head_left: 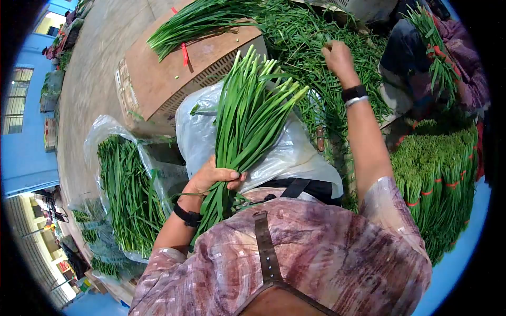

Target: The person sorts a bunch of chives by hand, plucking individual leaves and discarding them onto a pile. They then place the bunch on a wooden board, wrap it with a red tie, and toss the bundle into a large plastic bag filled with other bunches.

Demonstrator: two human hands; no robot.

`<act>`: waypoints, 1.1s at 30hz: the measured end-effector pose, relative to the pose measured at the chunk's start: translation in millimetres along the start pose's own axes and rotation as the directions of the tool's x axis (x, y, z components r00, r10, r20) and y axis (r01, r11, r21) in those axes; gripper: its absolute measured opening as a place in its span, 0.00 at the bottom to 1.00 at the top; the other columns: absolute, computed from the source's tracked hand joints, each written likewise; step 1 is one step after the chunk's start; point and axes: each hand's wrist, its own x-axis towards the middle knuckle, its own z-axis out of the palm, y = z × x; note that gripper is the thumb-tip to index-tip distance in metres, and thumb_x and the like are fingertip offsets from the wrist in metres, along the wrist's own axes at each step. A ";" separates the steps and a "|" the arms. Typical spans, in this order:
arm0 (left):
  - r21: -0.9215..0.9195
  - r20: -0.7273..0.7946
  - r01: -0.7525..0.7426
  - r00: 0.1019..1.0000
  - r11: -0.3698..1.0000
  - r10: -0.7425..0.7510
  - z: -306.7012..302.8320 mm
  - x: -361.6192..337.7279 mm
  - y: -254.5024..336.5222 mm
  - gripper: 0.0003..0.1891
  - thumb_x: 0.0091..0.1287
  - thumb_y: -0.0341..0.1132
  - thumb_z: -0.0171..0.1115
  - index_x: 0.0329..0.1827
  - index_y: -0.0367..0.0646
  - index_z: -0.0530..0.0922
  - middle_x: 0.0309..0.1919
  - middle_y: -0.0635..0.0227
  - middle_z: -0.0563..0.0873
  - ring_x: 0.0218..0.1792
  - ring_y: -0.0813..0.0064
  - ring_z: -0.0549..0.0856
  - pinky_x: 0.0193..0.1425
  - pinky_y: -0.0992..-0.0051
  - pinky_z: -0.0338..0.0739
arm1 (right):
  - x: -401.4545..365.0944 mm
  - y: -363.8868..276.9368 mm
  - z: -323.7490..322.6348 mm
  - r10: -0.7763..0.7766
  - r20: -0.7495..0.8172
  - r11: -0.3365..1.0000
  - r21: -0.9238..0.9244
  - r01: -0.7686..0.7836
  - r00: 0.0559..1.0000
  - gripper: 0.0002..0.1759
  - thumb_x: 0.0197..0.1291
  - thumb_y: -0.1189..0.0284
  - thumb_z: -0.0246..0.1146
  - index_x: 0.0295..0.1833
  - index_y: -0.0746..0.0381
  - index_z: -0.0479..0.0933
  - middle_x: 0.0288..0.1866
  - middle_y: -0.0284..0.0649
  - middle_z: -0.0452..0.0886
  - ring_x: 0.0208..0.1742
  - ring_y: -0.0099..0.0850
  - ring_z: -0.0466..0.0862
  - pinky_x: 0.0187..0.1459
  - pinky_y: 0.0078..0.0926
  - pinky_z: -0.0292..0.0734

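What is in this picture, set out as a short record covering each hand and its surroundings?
Left hand: closed around a bunch of long green stalks
Right hand: at the loose greens; unclear whether it holds anything
Lap: pale plastic sheet
Brown board: another bunch, red tie
Far left: bagged greens
Far right: red-banded bundles

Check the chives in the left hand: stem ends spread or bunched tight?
Spread: the chives fan into two clumps at their pale stem ends, beyond the left hand that grips them.
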 end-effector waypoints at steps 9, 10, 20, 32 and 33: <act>0.040 -0.017 0.013 1.000 0.999 -0.012 4.7 2.3 5.2 0.20 0.50 0.34 0.72 0.43 0.34 0.76 0.29 0.61 0.81 0.20 0.78 0.75 0.24 0.79 0.68 | -69.2 -100.1 -28.2 -0.402 0.197 0.908 0.214 0.360 0.894 0.18 0.54 0.63 0.68 0.47 0.61 0.80 0.38 0.44 0.84 0.38 0.41 0.84 0.40 0.35 0.78; 0.042 -0.020 0.010 1.000 0.999 -0.009 5.1 1.7 5.5 0.21 0.50 0.34 0.72 0.44 0.34 0.76 0.29 0.61 0.82 0.20 0.78 0.75 0.24 0.79 0.69 | -74.4 -104.3 -21.9 -0.437 0.193 0.892 0.220 0.396 0.878 0.15 0.54 0.64 0.67 0.45 0.60 0.80 0.36 0.43 0.83 0.36 0.43 0.83 0.38 0.35 0.78; -0.011 -0.010 -0.038 0.999 0.999 0.038 2.0 -2.3 2.3 0.22 0.49 0.34 0.73 0.45 0.34 0.76 0.31 0.61 0.82 0.21 0.78 0.76 0.25 0.79 0.70 | -80.4 -88.4 -131.1 -0.488 0.454 0.573 0.811 -0.118 0.746 0.09 0.59 0.71 0.62 0.36 0.67 0.82 0.25 0.32 0.81 0.26 0.19 0.78 0.28 0.18 0.72; 0.028 -0.006 0.003 1.000 1.000 -0.003 2.2 1.5 5.8 0.20 0.49 0.30 0.71 0.44 0.34 0.76 0.29 0.61 0.81 0.20 0.77 0.75 0.23 0.78 0.69 | 16.7 -92.6 30.2 -0.158 0.723 0.850 0.446 -0.280 0.673 0.21 0.59 0.54 0.64 0.44 0.62 0.83 0.33 0.32 0.83 0.29 0.19 0.78 0.30 0.15 0.72; 0.021 -0.005 0.001 1.000 1.000 -0.001 2.9 1.3 6.3 0.20 0.49 0.30 0.71 0.45 0.34 0.76 0.29 0.61 0.81 0.20 0.77 0.75 0.23 0.78 0.69 | 20.0 -96.0 37.2 -0.290 0.659 0.876 0.475 -0.085 0.694 0.16 0.58 0.60 0.66 0.38 0.63 0.85 0.28 0.33 0.82 0.25 0.19 0.76 0.26 0.17 0.69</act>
